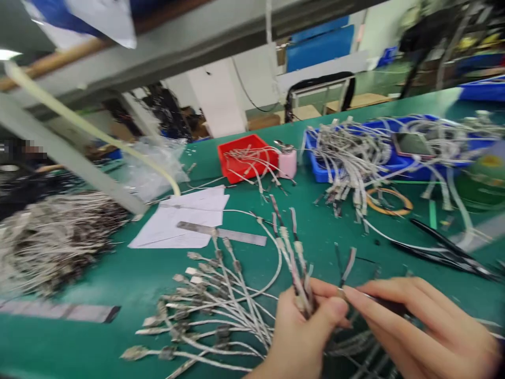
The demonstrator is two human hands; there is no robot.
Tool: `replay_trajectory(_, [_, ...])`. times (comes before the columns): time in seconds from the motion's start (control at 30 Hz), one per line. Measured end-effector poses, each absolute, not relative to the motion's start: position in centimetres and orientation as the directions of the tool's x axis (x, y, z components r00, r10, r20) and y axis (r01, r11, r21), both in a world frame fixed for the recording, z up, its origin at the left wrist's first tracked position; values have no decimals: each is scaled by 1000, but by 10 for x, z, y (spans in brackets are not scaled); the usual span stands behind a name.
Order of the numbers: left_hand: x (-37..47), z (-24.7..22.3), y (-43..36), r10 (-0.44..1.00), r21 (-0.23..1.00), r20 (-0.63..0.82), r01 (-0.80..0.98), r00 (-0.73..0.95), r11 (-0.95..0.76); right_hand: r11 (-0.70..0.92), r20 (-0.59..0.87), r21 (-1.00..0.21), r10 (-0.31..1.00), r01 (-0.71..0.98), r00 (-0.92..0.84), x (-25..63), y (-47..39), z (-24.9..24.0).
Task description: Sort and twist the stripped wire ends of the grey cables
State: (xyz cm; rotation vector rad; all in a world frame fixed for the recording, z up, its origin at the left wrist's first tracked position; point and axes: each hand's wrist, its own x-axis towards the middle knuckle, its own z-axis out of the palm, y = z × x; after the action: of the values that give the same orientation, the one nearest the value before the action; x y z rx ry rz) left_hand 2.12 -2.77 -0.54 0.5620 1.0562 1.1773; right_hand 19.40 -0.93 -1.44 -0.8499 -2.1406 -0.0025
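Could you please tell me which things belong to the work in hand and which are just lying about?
Seemingly in the work:
cables in the left hand
wires by the right hand

Probably just lying about:
papers
pink container
plastic bag
orange ring

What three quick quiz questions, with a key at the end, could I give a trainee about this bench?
1. True or false: the left hand holds several cables with their wire ends pointing up.

2. Which thing lies partly across the white papers?
A. The orange ring
B. The metal strip
C. The black-handled tool

3. Fill in the colour: the pink container stands right beside the ____ tray.

Key: 1. True. 2. B. 3. Red.
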Motion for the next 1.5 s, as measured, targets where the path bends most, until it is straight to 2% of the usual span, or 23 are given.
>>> replay_trajectory(0.07, [18,0,-26,939,848,-344,-430,0,310,756,628,-344,626,557,-462,195,-11,-2])
replay_trajectory(0.23, [16,0,-29,943,863,-333,-408,-20,297,715,580,-477,693,512,-428,191,-10,15])
replay_trajectory(0.53, [15,-2,-28,950,894,-310,-354,-44,275,703,552,-530,710,474,-436,191,-12,15])
replay_trajectory(0.93, [15,0,-28,950,876,-311,-392,-18,279,701,533,-539,714,468,-455,191,-12,13])
replay_trajectory(1.23, [17,-2,-30,947,869,-319,-408,-30,279,726,577,-436,679,532,-454,190,-14,11])
replay_trajectory(1.5, [17,-2,-28,942,849,-336,-433,2,303,731,580,-397,668,555,-466,188,-14,10])
